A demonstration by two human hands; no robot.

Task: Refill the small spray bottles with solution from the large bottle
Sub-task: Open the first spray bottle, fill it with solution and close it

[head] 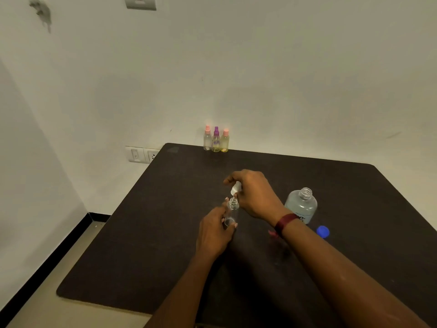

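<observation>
Gripping small bottle (pixel 231 213) mid-frame, left hand (pixel 214 233) steadies it; right hand (pixel 254 194) pinches spray cap (pixel 235 187) above neck, clearing it for pouring.

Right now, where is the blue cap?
In the head view, the blue cap lies on the dark table on the right side, just on the near side of the big open bottle.
</observation>
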